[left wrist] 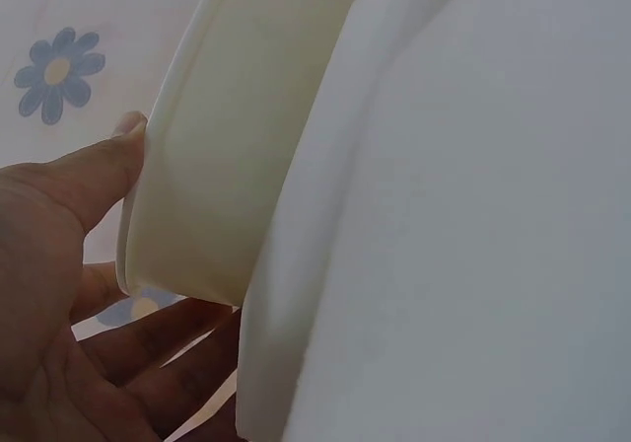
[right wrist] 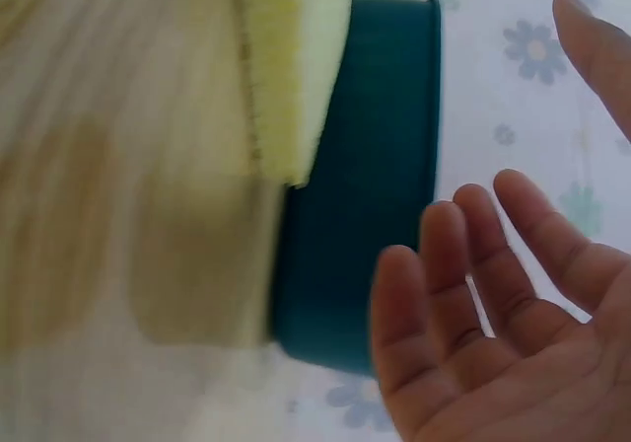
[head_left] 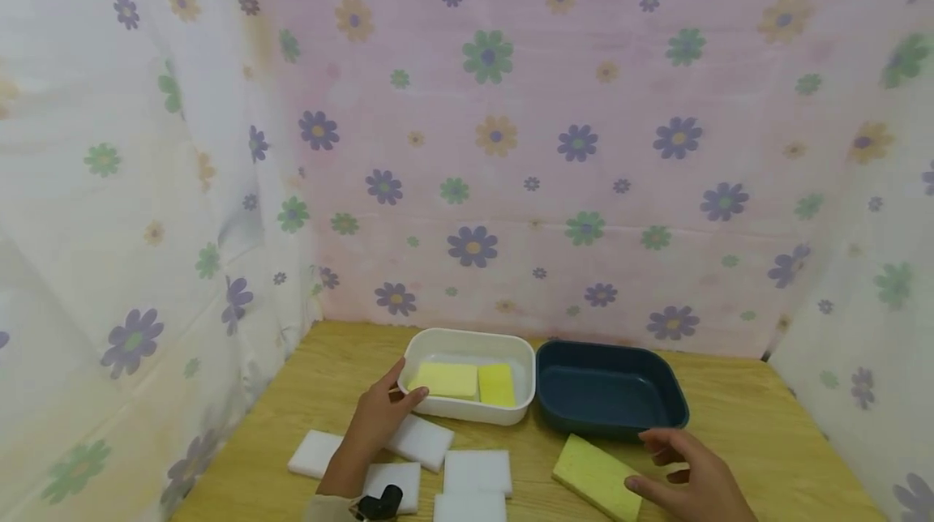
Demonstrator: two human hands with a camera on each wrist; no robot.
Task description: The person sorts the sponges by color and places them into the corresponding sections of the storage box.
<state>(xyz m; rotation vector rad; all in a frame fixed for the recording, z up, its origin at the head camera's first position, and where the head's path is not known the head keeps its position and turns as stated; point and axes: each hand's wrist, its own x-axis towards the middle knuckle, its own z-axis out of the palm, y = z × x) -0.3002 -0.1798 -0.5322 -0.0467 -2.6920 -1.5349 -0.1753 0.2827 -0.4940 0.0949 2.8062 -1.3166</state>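
**Left hand gripping white container; right hand hovering loose beside yellow sponge**

Your left hand is pinching the left end of the white container, thumb lying at the rim, fingers curving round the end wall. Your right hand is holding nothing: fingers spreading, slightly bent, thumb standing apart. The right wrist view is showing a gap between it and the yellow sponge.

That sponge is lying aslant on the wooden table, near right, before the dark blue container. The dark blue container is standing just right of the white one, both on the far side. Inside the white one, a pale yellow block is lying left, a brighter yellow block right beside it. White pads are lying near, about your left forearm and to its right. Flowered cloth is hanging behind and at both sides.
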